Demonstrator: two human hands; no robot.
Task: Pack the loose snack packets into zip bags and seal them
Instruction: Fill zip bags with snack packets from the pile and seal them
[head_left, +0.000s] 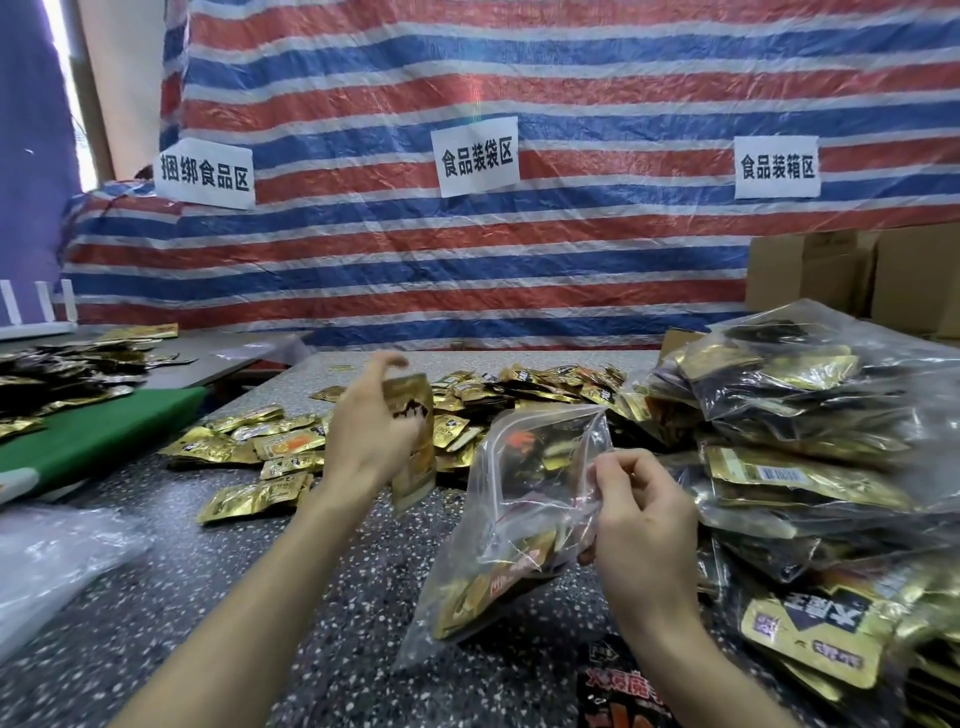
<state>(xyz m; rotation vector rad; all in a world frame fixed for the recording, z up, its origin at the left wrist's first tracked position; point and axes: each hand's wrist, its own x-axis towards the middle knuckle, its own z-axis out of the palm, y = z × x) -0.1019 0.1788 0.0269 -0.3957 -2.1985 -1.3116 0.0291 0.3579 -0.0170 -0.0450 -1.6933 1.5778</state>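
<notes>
My left hand (366, 431) grips a gold snack packet (415, 441) upright above the speckled table (218, 613), just left of the zip bag. My right hand (641, 512) pinches the right edge of a clear zip bag (524, 499), whose mouth stands open at the top. The bag holds several gold and black packets in its lower part. Loose gold packets (270, 447) lie spread over the table behind and left of my hands.
A tall heap of filled clear bags (810, 426) stands at the right. A green board (98, 431) and a second packet pile (62, 374) lie at the left. Empty clear plastic bags (47, 556) rest at the near left. Cardboard boxes (852, 275) stand at the back right.
</notes>
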